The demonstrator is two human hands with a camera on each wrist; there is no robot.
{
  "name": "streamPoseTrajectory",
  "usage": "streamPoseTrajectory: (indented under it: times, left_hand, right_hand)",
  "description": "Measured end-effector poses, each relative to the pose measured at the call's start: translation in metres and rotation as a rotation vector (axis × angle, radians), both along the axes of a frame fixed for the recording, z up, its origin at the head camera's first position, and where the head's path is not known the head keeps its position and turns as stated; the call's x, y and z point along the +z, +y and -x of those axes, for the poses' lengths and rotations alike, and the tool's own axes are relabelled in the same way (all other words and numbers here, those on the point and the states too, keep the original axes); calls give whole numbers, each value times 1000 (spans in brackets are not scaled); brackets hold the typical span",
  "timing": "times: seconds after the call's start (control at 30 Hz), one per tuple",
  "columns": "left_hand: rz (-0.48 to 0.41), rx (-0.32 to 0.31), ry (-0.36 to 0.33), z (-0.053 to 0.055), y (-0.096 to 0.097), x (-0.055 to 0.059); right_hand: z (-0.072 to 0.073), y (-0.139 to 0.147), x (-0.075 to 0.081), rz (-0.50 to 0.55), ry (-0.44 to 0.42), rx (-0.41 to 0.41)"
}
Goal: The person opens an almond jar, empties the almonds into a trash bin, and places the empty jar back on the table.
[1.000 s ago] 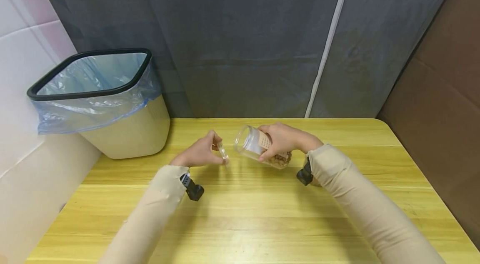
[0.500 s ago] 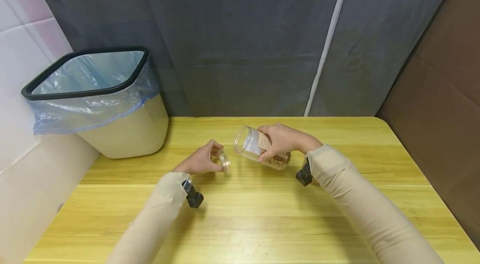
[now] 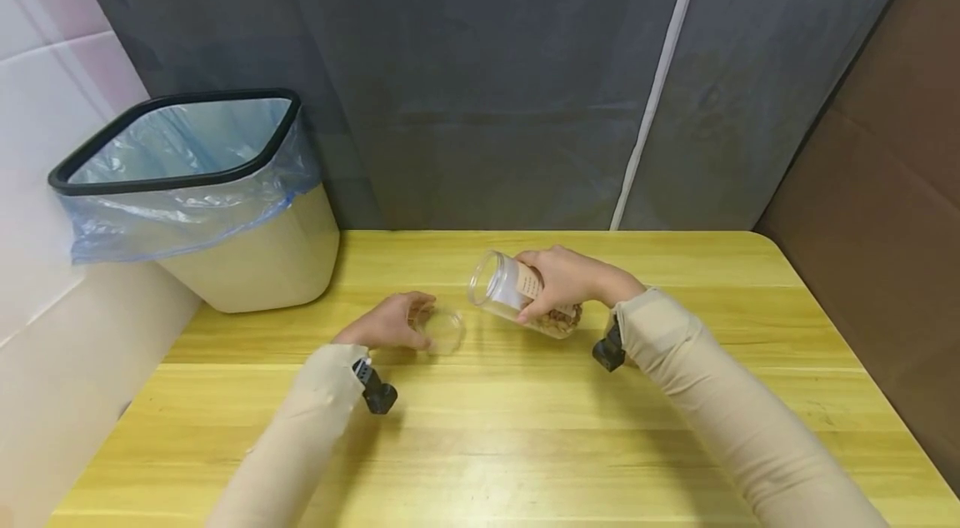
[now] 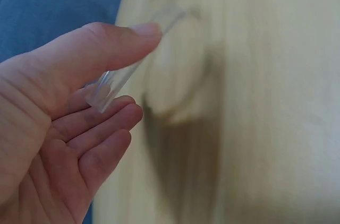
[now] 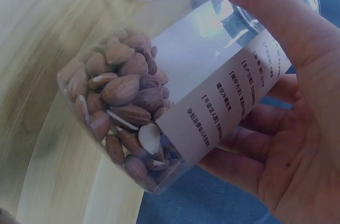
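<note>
My left hand (image 3: pixel 390 321) pinches a clear round lid (image 3: pixel 446 333) by its edge, just above the wooden table. In the left wrist view the thumb lies along the tilted lid (image 4: pixel 114 88), its shadow falling on the wood. Opposite, my right hand (image 3: pixel 562 282) grips a clear plastic jar (image 3: pixel 506 282) that is uncapped and tilted, mouth up and to the left. Almonds (image 5: pixel 125 91) are heaped toward the jar's bottom in the right wrist view, beside a printed label (image 5: pixel 223 96). A small gap separates lid and jar mouth.
A cream bin (image 3: pixel 255 261) with a black rim and blue liner (image 3: pixel 180 220) stands at the table's back left. Behind the wooden table (image 3: pixel 495 445) hangs a dark grey curtain (image 3: pixel 465 78). A brown panel (image 3: pixel 877 178) borders the right side.
My left hand has shifted left and slightly nearer, and the lid has turned from edge-on to show its round face. The right hand and jar have barely moved.
</note>
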State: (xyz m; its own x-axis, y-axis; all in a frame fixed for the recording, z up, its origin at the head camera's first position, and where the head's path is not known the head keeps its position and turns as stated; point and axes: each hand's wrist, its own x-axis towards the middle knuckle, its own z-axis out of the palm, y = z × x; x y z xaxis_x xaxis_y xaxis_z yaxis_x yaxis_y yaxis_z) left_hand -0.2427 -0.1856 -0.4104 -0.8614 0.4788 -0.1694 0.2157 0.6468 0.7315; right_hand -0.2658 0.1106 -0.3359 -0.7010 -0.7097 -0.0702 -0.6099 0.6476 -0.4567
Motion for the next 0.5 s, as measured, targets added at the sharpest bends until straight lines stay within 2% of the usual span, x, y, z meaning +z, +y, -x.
streamPoseTrajectory:
  times: [0.23,0.37,0.5]
  left_hand:
    - [98,46,68,1,-2,-7]
    - [180,22,126,3,-2,-9]
    - [223,-4,164,6,-2,-13]
  right_hand:
    - [-1,-1,0,17,-15,-1]
    - [-1,-1,0,20,-18,-1]
    - [-1,0,0,10,-27,-6]
